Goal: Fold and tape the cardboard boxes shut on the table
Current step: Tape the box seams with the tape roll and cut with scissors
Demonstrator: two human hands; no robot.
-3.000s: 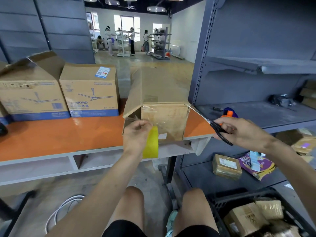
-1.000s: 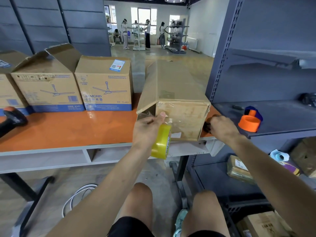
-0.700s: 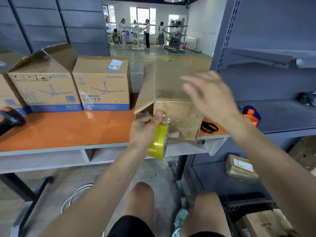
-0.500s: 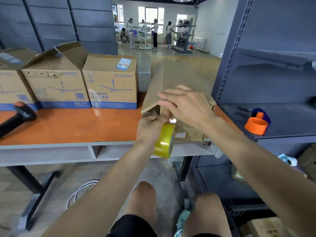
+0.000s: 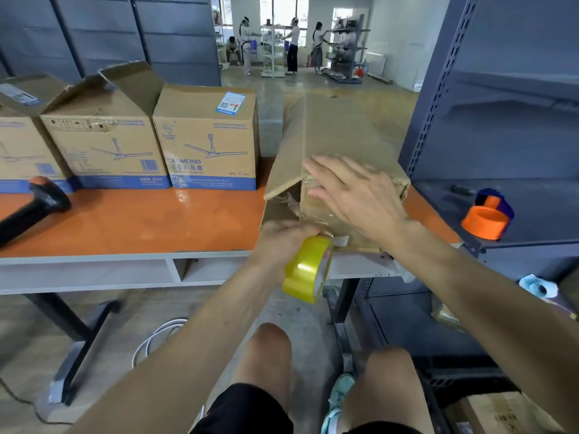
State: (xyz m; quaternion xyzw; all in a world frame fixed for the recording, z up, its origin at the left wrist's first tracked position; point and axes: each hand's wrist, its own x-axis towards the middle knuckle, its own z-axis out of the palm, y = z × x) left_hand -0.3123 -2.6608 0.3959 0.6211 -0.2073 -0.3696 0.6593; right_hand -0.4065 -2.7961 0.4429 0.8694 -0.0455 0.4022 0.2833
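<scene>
Moved: right hand (image 5: 360, 198) was over at the box's right side a second ago; it now lies flat on the near end face. Left hand (image 5: 282, 242) stays low at that face's bottom edge.
Box: long brown cardboard box (image 5: 341, 130) sits at the right end of the orange tabletop (image 5: 141, 220), near end at the front edge.
Right fingers: straight and spread, pressing the end flap, holding nothing.
Left fingers: curled round the yellow roll of packing tape (image 5: 307, 269), which hangs just below the tabletop edge.
Gap: left side flap is ajar, with a dark opening just left of the right hand.
Key relation: box's long axis runs straight away from the person. The roll is below the face and the pressing hand is above it, so the tape probably runs upward and over the top.
Risk: the flap may spring open if the press eases.
</scene>
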